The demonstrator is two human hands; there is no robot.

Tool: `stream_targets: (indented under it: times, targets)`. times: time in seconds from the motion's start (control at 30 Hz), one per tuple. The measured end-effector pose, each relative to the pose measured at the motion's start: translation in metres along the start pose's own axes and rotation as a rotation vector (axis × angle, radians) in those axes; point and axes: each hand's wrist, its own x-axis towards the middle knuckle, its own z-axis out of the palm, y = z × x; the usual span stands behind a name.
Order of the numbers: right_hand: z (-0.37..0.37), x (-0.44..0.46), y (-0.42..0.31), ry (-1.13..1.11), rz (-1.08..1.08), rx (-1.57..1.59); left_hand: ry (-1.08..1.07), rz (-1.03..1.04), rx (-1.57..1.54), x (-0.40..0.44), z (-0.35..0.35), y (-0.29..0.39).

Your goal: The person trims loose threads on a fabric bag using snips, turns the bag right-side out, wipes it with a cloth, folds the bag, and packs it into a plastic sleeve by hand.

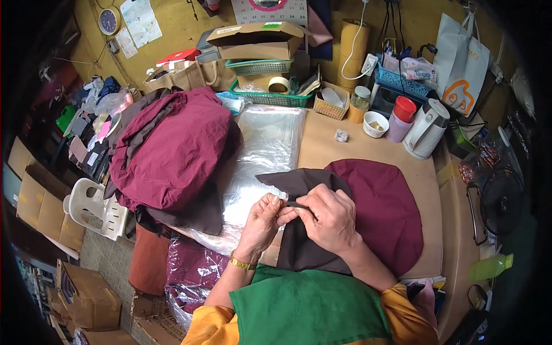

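A dark brown cloth joined to a rounded maroon cloth lies on the table in front of me. My left hand is closed in a pinch at its left part, fingertips meeting those of the other hand. What the left fingers hold is too small to make out; a whitish bit shows beside them. My right hand is also closed, thumb and forefinger pinching what looks like a fold of the dark brown cloth. A pointed end of that cloth sticks out to the left beyond the hands.
A heap of maroon and dark brown cloth sits at the left, beside clear plastic sheets. At the back right stand a kettle, a red-lidded cup, a white bowl and a jar. Green baskets stand behind.
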Motion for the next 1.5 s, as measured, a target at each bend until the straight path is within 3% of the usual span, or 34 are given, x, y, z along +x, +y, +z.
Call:
stream_targets:
  times: [0.1, 0.2, 0.27, 0.3, 0.33, 0.37, 0.4, 0.43, 0.5, 0.53, 0.57, 0.6, 0.67, 0.8, 0.83, 0.87, 0.93, 1.0, 1.07, 1.13, 1.2, 1.27, 1.33, 1.4, 1.5]
  targets:
    - [0.013, 0.001, 0.014, 0.145, 0.079, 0.254, 0.029, 0.024, -0.032, -0.001, 0.006, 0.000]
    - [0.031, -0.003, 0.051, -0.300, 0.459, 0.812, -0.004, 0.084, 0.191, 0.000, 0.008, -0.001]
    - [0.055, -0.015, 0.065, -0.266, 0.413, 0.851, 0.177, 0.165, 0.543, 0.002, 0.012, -0.004]
    - [0.062, -0.015, 0.068, -0.090, 0.481, 0.822, 0.214, 0.283, 0.875, 0.003, 0.005, -0.007]
    - [0.065, -0.017, 0.069, 0.089, 0.551, 0.789, 0.226, 0.393, 1.100, 0.005, 0.003, -0.011]
    - [0.064, -0.014, 0.071, 0.115, 0.670, 0.773, 0.182, 0.535, 1.242, 0.010, -0.011, -0.025]
    - [0.063, -0.007, 0.076, 0.204, 0.636, 0.668, 0.136, 0.679, 1.380, 0.010, -0.023, -0.040]
    - [0.058, 0.001, 0.083, 0.223, 0.646, 0.580, 0.135, 0.409, 1.203, 0.003, -0.016, -0.046]
    - [0.051, 0.021, 0.094, 0.247, 0.658, 0.489, 0.152, 0.298, 1.090, 0.003, -0.028, -0.070]
    - [0.051, 0.031, 0.096, 0.340, 0.510, 0.437, 0.173, 0.188, 0.975, 0.004, -0.026, -0.073]
    - [0.050, 0.035, 0.097, 0.428, 0.360, 0.384, 0.206, 0.228, 1.001, 0.003, -0.023, -0.074]
    - [0.044, 0.032, 0.090, 0.431, 0.364, 0.384, 0.203, 0.225, 1.004, 0.005, -0.025, -0.077]
    - [0.029, 0.011, 0.065, 0.082, 0.423, 0.311, 0.290, 0.375, 0.927, 0.009, -0.039, -0.088]
    - [0.065, -0.079, 0.068, -0.315, 0.396, -0.221, 0.300, 0.269, 1.144, -0.005, -0.048, -0.065]
    - [0.068, -0.090, 0.074, -0.330, 0.439, -0.212, 0.365, 0.278, 1.281, -0.010, -0.043, -0.050]
    - [0.070, -0.099, 0.081, -0.345, 0.481, -0.203, 0.373, 0.118, 1.390, -0.014, -0.050, -0.036]
    - [0.064, -0.100, 0.091, -0.397, 0.487, -0.184, 0.459, 0.164, 1.158, -0.024, -0.068, -0.028]
    - [0.061, -0.098, 0.095, -0.399, 0.480, -0.168, 0.542, 0.279, 1.359, -0.032, -0.105, -0.008]
    - [0.060, -0.098, 0.096, -0.409, 0.474, -0.168, 0.640, 0.185, 1.118, -0.034, -0.121, 0.011]
    - [0.062, -0.099, 0.098, -0.406, 0.451, -0.178, 0.584, 0.152, 1.135, -0.034, -0.116, 0.018]
    - [0.061, -0.098, 0.096, -0.419, 0.458, -0.174, 0.478, 0.106, 0.811, -0.024, -0.085, 0.004]
    - [0.061, -0.099, 0.097, -0.394, 0.438, -0.167, 0.273, 0.099, 0.918, -0.017, -0.076, -0.031]
    - [0.058, -0.100, 0.103, -0.430, 0.429, -0.168, 0.294, 0.140, 1.256, -0.005, -0.047, -0.045]
    - [0.053, -0.101, 0.106, -0.464, 0.397, -0.099, 0.339, 0.154, 1.033, 0.018, -0.074, -0.061]
    - [0.049, -0.103, 0.105, -0.502, 0.384, -0.082, 0.207, 0.176, 1.100, 0.037, -0.071, -0.044]
